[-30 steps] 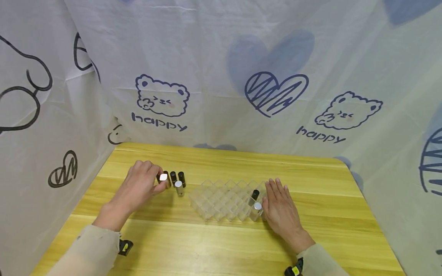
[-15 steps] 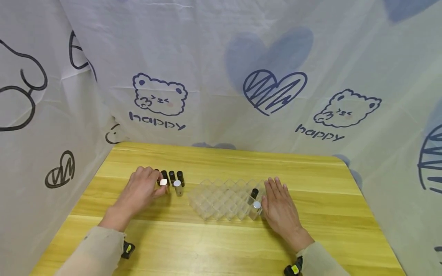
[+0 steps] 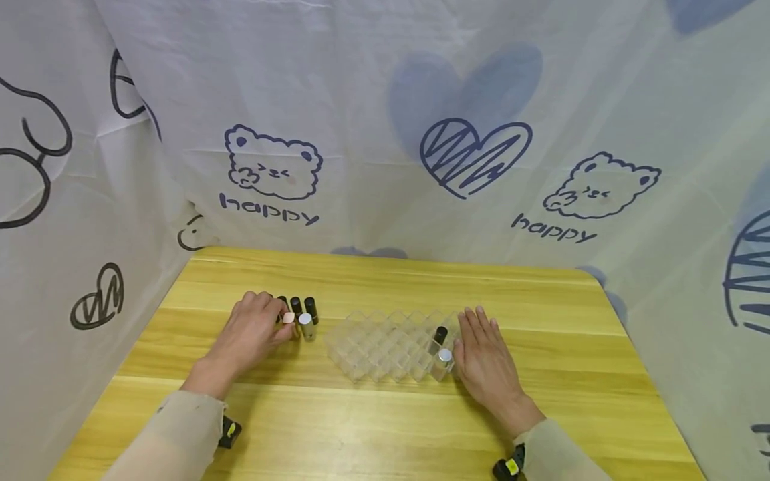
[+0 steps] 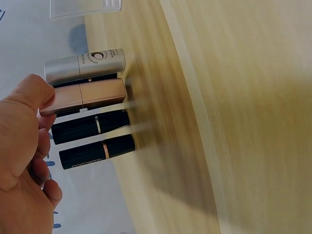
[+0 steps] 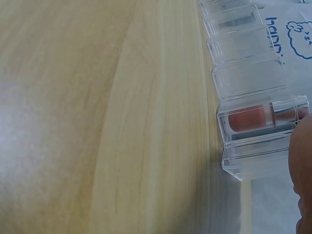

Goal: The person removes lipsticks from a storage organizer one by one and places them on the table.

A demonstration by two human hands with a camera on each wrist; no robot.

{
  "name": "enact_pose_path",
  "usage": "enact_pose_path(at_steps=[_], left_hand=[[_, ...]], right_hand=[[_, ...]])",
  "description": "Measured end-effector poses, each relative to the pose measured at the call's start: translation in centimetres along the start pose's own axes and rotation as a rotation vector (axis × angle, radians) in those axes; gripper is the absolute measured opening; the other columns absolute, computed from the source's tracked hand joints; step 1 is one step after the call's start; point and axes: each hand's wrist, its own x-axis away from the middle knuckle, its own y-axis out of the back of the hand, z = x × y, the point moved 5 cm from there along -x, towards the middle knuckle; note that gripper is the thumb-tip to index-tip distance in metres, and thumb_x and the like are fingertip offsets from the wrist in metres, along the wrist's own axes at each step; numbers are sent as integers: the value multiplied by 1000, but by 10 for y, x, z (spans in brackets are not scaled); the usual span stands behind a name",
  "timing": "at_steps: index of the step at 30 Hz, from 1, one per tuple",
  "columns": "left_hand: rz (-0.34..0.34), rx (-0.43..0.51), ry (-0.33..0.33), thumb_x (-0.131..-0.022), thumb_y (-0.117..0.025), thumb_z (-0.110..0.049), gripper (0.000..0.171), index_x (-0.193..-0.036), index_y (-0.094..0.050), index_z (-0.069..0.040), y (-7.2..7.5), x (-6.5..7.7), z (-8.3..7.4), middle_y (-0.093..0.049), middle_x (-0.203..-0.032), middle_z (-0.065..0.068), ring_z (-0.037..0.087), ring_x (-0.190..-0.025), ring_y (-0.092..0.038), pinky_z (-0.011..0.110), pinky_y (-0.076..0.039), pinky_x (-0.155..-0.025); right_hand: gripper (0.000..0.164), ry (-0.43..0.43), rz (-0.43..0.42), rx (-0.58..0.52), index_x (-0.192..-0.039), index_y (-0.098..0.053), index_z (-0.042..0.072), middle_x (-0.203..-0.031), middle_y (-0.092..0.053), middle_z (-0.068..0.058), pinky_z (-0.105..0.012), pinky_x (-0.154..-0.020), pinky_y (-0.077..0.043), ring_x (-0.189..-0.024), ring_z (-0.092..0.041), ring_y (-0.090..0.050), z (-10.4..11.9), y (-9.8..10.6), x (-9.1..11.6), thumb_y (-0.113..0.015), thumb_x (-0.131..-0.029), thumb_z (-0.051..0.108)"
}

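Note:
My left hand (image 3: 249, 334) pinches a rose-gold lipstick (image 4: 92, 95) by its cap between thumb and fingers. The tube is upright; whether its base touches the table I cannot tell. Right beside it stands a silver lipstick (image 4: 87, 66), and black lipsticks (image 4: 90, 126) stand in a row behind. A clear diamond-celled lipstick organizer (image 3: 375, 351) sits at mid-table. Against its right end rests my right hand (image 3: 487, 361), fingers straight and together. In the organizer's right-hand cells stand a black lipstick (image 3: 440, 338) and a silver-capped reddish lip gloss tube (image 5: 248, 118).
The wooden table (image 3: 361, 434) ends at a white printed curtain (image 3: 373, 133) behind, with more curtain at the left and right. Black straps with small devices (image 3: 230, 433) are on both wrists.
My left hand has shifted slightly right and nearer, bringing the rose-gold lipstick closer to the silver one. The right hand stays against the organizer. The head view has drifted a little.

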Motion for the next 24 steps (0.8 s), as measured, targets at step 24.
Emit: enact_pose_path(at_steps=[24], left_hand=[[3,-4,28,-97,-75,-26,25,-103,-70,-2,-7,-2,2,-62,-95,10,31,-90,-50,43,-43,-76]], right_hand=[[52,8,-19,0,-154,-45,-8,-161,-45,-26,-60,-125,-27,-156,-43,-33,0,-1,-1,-43,-111,22]])
